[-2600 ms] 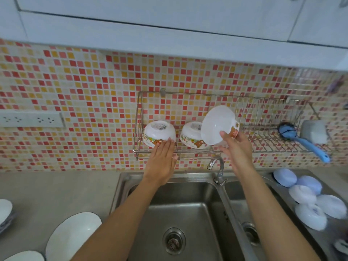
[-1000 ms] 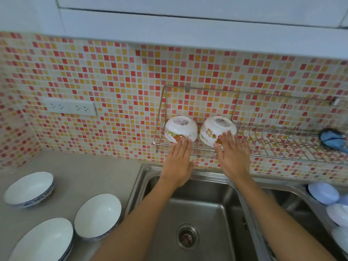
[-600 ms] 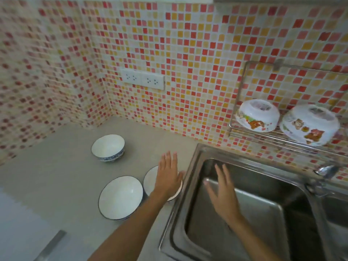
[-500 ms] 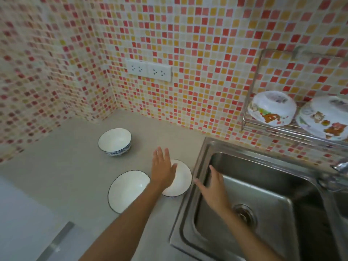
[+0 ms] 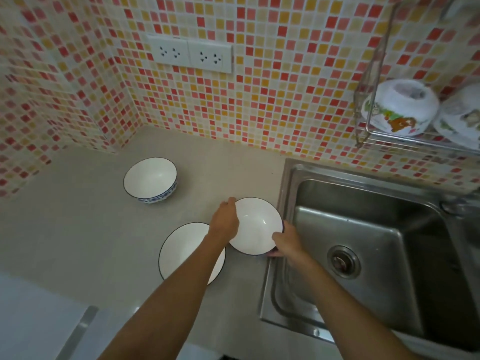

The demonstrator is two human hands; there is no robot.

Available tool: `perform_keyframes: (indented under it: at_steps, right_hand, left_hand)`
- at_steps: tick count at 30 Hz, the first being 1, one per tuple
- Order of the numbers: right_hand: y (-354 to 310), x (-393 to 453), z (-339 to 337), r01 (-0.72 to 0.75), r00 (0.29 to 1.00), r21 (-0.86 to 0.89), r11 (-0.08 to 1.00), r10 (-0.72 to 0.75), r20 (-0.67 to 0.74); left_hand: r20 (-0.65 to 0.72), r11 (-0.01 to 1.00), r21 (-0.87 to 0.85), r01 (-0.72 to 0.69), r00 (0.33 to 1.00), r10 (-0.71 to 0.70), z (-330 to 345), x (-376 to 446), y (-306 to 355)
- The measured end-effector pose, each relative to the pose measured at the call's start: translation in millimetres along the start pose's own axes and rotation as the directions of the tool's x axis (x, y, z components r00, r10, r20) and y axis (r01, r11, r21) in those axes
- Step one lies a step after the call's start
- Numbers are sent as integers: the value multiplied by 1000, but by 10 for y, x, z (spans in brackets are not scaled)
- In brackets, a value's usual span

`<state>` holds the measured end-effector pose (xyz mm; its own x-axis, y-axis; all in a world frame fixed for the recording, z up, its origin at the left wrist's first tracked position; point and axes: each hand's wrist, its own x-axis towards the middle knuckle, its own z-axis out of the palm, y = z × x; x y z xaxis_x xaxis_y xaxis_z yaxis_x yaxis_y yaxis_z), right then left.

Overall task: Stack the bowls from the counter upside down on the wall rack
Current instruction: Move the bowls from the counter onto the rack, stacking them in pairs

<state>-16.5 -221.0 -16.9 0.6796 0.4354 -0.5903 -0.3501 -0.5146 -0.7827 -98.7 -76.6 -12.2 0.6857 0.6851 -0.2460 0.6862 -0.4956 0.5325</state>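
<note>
Three white bowls with dark rims sit upright on the grey counter (image 5: 78,229). My left hand (image 5: 224,220) grips the left rim of the bowl nearest the sink (image 5: 255,226), and my right hand (image 5: 284,242) holds its right rim. A second bowl (image 5: 181,252) lies just left of it, partly under my left forearm. A third bowl with a blue pattern (image 5: 150,179) stands farther back. On the wire wall rack (image 5: 368,131) at the upper right, two cartoon-printed bowls (image 5: 400,107) (image 5: 459,120) rest upside down.
A steel sink (image 5: 363,255) with a drain lies directly right of the held bowl. A double power socket (image 5: 189,54) is on the mosaic tile wall. The counter ends in a tiled corner at the left.
My hands left the rack bowls and came down to the counter. My view swung left and down. Both hands have closed on the bowl beside the sink.
</note>
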Motion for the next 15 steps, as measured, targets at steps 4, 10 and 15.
perform_keyframes:
  at_steps: [4,10,15]
  right_hand:
    - [-111,-139,-127,11,1000,166,986,-16,24]
    - [-544,-676,-613,11,970,470,882,-123,207]
    - [-906,-1167,-1136,54,923,649,759,-286,257]
  left_hand:
    - [-15,970,-239,-52,999,50,-219,-52,137]
    - [-112,914,-365,-177,983,145,-677,-237,690]
    - [-50,801,-554,-226,970,239,-1023,-426,1380]
